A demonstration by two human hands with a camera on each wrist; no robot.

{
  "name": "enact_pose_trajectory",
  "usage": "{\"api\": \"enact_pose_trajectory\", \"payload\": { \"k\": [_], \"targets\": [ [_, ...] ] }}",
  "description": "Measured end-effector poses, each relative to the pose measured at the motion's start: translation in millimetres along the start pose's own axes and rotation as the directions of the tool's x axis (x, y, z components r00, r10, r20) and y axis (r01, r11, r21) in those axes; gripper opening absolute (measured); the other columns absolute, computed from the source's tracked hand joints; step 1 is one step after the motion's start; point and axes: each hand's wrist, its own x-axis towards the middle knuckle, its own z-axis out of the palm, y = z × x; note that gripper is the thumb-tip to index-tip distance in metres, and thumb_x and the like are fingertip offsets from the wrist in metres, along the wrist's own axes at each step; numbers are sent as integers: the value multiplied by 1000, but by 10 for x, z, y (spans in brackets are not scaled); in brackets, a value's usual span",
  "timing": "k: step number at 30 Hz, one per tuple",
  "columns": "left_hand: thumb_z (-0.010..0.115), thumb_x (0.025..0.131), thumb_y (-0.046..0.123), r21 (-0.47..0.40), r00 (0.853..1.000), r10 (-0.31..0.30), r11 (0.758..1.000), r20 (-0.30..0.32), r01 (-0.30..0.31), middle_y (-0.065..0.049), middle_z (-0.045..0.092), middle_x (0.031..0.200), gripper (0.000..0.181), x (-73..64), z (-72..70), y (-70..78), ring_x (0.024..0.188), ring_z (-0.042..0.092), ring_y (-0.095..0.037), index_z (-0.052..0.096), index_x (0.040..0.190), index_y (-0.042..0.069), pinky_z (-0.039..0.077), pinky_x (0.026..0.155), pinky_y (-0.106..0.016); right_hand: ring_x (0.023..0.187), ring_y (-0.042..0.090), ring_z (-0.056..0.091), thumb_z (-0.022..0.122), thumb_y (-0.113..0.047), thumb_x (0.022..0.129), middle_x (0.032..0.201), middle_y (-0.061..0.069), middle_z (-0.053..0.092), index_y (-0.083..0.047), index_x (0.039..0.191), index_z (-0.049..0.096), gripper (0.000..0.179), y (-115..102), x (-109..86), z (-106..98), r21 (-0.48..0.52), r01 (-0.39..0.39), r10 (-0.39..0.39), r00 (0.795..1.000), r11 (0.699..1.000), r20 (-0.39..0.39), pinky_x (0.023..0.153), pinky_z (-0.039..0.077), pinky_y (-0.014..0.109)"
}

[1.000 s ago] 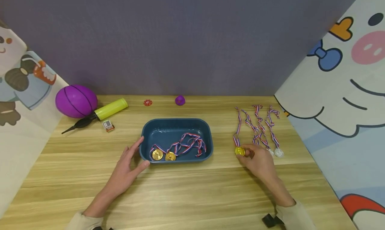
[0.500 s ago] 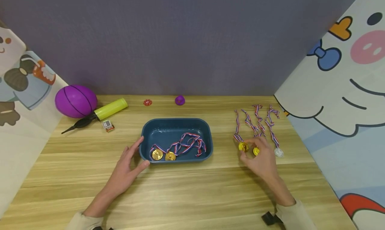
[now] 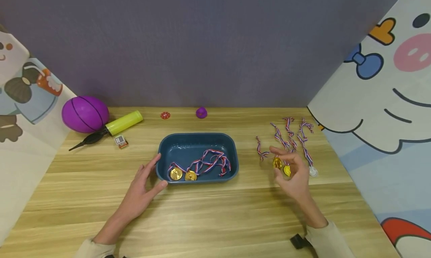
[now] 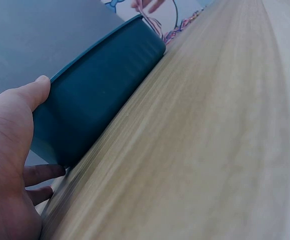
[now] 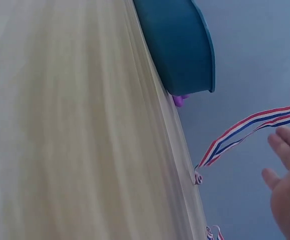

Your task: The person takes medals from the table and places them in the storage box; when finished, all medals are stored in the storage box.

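Note:
My right hand point(image 3: 294, 177) pinches a gold medal point(image 3: 277, 163) between thumb and fingers, raised off the table. Its red, white and blue ribbon point(image 5: 250, 122) trails down to the left. Beneath that hand lies another gold medal point(image 3: 287, 170), and a silver medal point(image 3: 313, 171) is to its right. My left hand point(image 3: 138, 194) rests with extended fingers against the left end of a dark blue bin point(image 3: 182, 142); its thumb point(image 4: 37, 91) is at the rim. Inside the bin are two gold medals, one at the left point(image 3: 176, 173) and one beside it point(image 3: 190, 175), with tangled ribbons.
Back left are a purple ball point(image 3: 85, 114), a yellow-and-black hand pump point(image 3: 124, 123) and a small box point(image 3: 121, 140). A red chip point(image 3: 165, 115) and a purple piece point(image 3: 201, 112) lie behind the bin. A grey panel point(image 3: 202, 48) backs the table.
My right hand has lifted the gold medal from the table, tilting it, and its ribbon has been drawn closer and bunched. The left hand and bin have stayed put.

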Motion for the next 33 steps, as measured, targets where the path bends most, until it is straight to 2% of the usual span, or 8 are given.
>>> {"api": "enact_pose_trajectory", "payload": {
  "k": [5, 7, 11, 14, 19, 22, 26, 33],
  "targets": [
    [77, 106, 23, -4, 1000, -4, 1000, 2, 4, -29, 58, 158, 83, -2, 0, 10, 146, 54, -54, 33, 176, 28, 2, 136, -70, 125, 36, 76, 54, 31, 82, 127, 32, 76, 27, 116, 45, 36, 49, 14, 78, 287, 68, -72, 997, 956, 3, 99, 61, 24],
    [77, 106, 23, -6, 1000, -5, 1000, 2, 5, -29, 59, 158, 83, -3, -3, 12, 146, 54, -54, 33, 176, 29, 2, 136, -70, 117, 37, 79, 56, 30, 86, 119, 34, 77, 27, 118, 43, 34, 49, 19, 112, 345, 83, -89, 996, 935, 2, 93, 63, 22],
    [77, 106, 23, -7, 1000, -3, 1000, -2, 3, -29, 58, 158, 84, -6, -8, 10, 146, 54, -54, 33, 176, 30, 2, 136, -70, 97, 34, 84, 53, 34, 82, 106, 32, 80, 31, 115, 43, 34, 20, 37, 168, 376, 78, -78, 997, 923, -15, 85, 69, 33],
    [77, 106, 22, -8, 1000, 0, 1000, -2, 0, -29, 58, 158, 84, -5, -7, 6, 146, 54, -54, 33, 176, 30, 2, 136, -70, 88, 28, 85, 47, 38, 75, 102, 28, 81, 33, 114, 45, 40, -12, 35, 187, 361, 57, -46, 998, 931, -37, 72, 70, 33],
    [77, 106, 22, -10, 1000, -6, 1000, 2, 6, -29, 60, 156, 84, -7, -2, 5, 146, 53, -54, 33, 176, 30, 2, 136, -71, 72, 15, 82, 51, 37, 76, 97, 15, 83, 34, 117, 50, 42, -64, 16, 187, 261, -6, 23, 998, 965, -63, 53, 63, 22],
    [77, 106, 23, -10, 1000, -13, 1000, 4, 13, -30, 60, 156, 84, -8, -3, 12, 147, 52, -54, 33, 176, 31, 2, 135, -71, 64, 9, 76, 55, 35, 77, 94, 7, 80, 32, 120, 56, 43, -89, 19, 192, 170, -46, 60, 995, 984, -78, 51, 60, 19],
    [77, 106, 23, -7, 1000, -23, 1000, 6, 23, -30, 59, 157, 84, -10, -6, 25, 149, 50, -55, 33, 176, 31, 2, 135, -72, 58, 7, 72, 59, 36, 80, 86, 4, 77, 29, 125, 61, 46, -105, 28, 211, 126, -82, 93, 992, 989, -85, 55, 64, 24],
    [77, 106, 23, -6, 1000, -27, 1000, 6, 27, -30, 57, 159, 84, -9, -7, 33, 149, 50, -56, 32, 176, 32, 2, 135, -73, 50, 9, 68, 63, 36, 86, 59, 13, 65, 25, 133, 62, 48, -145, 51, 247, 84, -153, 158, 985, 985, -64, 50, 61, 23]
  ]
}}
